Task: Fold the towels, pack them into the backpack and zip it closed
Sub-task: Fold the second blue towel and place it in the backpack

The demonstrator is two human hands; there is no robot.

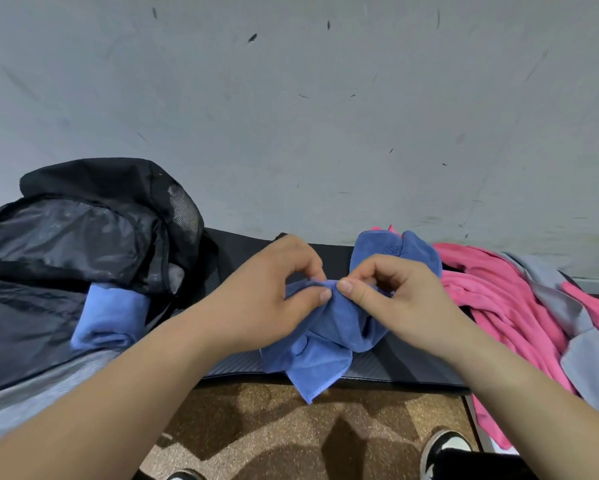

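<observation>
Honestly not far in: one folded blue towel (111,313) sits in the open backpack (83,237) at the left end of the mat (412,368), the left hand (273,299) and right hand (395,299) pinch a crumpled blue towel (325,344) near its front edge, and pink towels (498,299) and a grey towel (582,344) wait unfolded at the right.

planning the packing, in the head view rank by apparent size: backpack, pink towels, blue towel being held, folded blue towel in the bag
1. backpack
2. pink towels
3. held blue towel, bunched up
4. folded blue towel, partly hidden in the backpack, so unsure
</observation>
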